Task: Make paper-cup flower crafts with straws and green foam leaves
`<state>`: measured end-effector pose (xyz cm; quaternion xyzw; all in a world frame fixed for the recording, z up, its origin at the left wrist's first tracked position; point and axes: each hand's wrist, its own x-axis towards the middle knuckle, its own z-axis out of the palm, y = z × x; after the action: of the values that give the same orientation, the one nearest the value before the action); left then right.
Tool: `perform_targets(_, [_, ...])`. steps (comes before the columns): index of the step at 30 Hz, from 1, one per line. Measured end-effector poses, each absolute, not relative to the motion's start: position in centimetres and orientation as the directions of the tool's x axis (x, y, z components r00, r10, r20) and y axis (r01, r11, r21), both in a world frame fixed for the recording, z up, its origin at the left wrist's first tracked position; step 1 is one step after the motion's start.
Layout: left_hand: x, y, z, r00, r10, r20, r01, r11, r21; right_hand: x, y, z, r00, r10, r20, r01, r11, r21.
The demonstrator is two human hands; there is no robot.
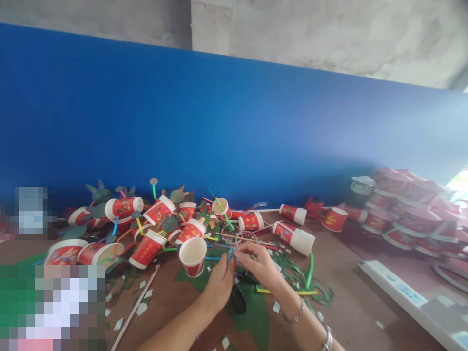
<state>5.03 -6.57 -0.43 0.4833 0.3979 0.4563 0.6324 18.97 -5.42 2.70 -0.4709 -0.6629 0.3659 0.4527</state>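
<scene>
My left hand [220, 280] and my right hand [256, 263] meet over the brown table [347, 302], fingertips pinched together on a short blue straw [230, 253]. A clear tape roll [245, 239] lies just beyond the right fingers. A red paper cup [192, 255] stands open-mouthed left of my left hand. Black scissors [238, 297] lie under my wrists on a green paper sheet [256, 317]. My right wrist wears bracelets.
A heap of red paper cups [146, 224] with coloured straws and green paper leaves covers the back left. A stack of cups [294, 237] lies on its side. More cups [405, 209] pile at the right beside a white power strip [402, 292]. A blue wall backs the table.
</scene>
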Motion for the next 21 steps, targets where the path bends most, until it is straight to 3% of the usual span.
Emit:
perform_targets(6, [5.0, -6.7, -0.3, 0.231, 0.973, 0.021, -0.112, 0.005, 0.994, 18.4, -5.5, 2.8, -0.113, 0.973, 0.202, 0.246, 0.224, -0.943])
perform_targets(16, [5.2, -6.5, -0.3, 0.225, 0.969, -0.103, -0.231, 0.155, 0.961, 19.0, -5.5, 2.6, -0.151, 0.981, 0.119, -0.030, 0.116, -0.993])
perform_targets(21, [5.3, -6.6, 0.4, 0.202, 0.967, -0.155, -0.274, 0.208, 0.939, 19.8, -5.4, 2.8, -0.191, 0.964, 0.186, 0.201, 0.224, -0.954])
